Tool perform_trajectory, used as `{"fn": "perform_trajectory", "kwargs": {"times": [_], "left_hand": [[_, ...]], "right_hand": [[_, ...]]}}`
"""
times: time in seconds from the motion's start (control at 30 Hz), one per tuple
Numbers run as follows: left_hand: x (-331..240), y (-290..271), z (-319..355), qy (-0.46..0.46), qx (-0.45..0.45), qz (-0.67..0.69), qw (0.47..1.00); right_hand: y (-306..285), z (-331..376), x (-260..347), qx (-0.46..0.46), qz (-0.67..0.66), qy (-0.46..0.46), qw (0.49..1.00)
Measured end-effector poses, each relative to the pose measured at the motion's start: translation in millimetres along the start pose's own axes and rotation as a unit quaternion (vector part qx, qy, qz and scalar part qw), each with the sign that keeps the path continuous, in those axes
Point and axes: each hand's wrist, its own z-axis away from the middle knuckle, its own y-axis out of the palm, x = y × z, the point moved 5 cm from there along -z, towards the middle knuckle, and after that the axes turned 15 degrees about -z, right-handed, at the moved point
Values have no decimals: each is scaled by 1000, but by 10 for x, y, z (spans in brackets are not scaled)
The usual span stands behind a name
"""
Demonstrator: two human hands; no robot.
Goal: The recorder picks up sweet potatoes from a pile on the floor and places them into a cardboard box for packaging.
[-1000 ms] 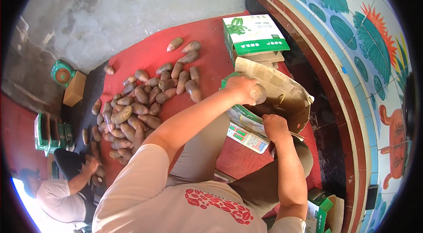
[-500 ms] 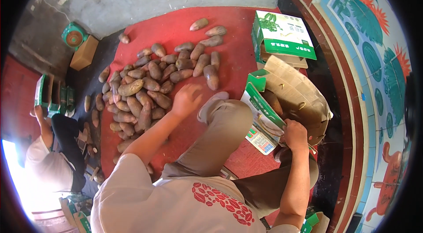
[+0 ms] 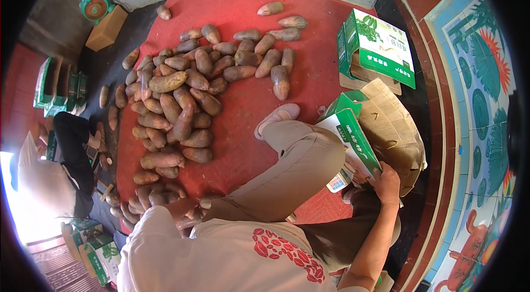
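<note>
My right hand is closed on the upper edge of an open green and white carton, its brown inner flap folded outward. Partly hidden beneath the carton is a digital scale, its keypad showing. At lower left, my left arm bends down beside my knee. Only a bit of my left hand or wrist shows, close to the near end of a heap of large reddish-brown tubers; its fingers are hidden behind the sleeve and leg.
The tubers lie on a red mat. Another green and white carton stands beyond, by the tiled wall. A green fan and a brown box are at far left. A co-worker sits at left near stacked cartons.
My left hand has moved from above the mat, right of the heap, back and down to the heap's near end. My right hand stays on the carton edge. The view has shifted.
</note>
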Motion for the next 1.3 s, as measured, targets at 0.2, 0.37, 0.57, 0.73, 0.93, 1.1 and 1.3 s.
{"fn": "perform_trajectory", "kwargs": {"times": [0.2,0.37,0.57,0.73,0.93,1.1,1.3], "left_hand": [[-323,395,50,47,-80,-50,994],[-317,373,33,65,-129,-90,985],[-321,343,-84,80,-160,-114,977],[-330,474,-218,58,-131,-47,989],[-416,338,-265,17,-143,-57,988],[-284,486,-427,-95,-63,25,993],[-214,445,-210,-99,-87,64,989]], "right_hand": [[4,6,4,-6,-18,26,999],[-10,13,1,-14,-19,16,1000],[-22,12,62,-9,-36,34,999],[-12,-4,18,-10,-27,24,999],[-41,5,47,-22,-28,28,999],[-12,-12,-22,-20,-23,41,999],[8,17,31,-14,-18,60,998]]}}
